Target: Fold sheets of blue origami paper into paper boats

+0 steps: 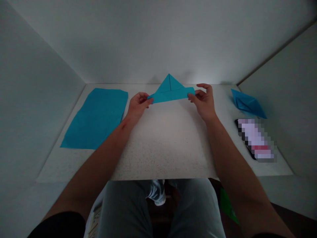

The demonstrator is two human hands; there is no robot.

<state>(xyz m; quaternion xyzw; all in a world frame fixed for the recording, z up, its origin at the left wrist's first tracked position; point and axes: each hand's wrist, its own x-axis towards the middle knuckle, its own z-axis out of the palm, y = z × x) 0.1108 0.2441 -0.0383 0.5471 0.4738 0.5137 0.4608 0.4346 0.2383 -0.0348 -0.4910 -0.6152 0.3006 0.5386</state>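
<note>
A blue folded paper hat (170, 90), with a triangular peak and a long straight band along its bottom, is held up above the far part of the table. My left hand (139, 103) pinches the left end of the band between thumb and fingers. At the opposite end, my right hand (204, 100) grips the band with its thumb in front, one finger raised away from the paper. A dark centre line runs down the peak. The fingertips behind the paper are hidden.
Flat blue paper (99, 117) lies on the white table (160, 145) at the left. A folded blue paper boat (249, 103) rests at the far right, with a phone (255, 138) nearer me. White walls (153, 39) border the table's back and sides.
</note>
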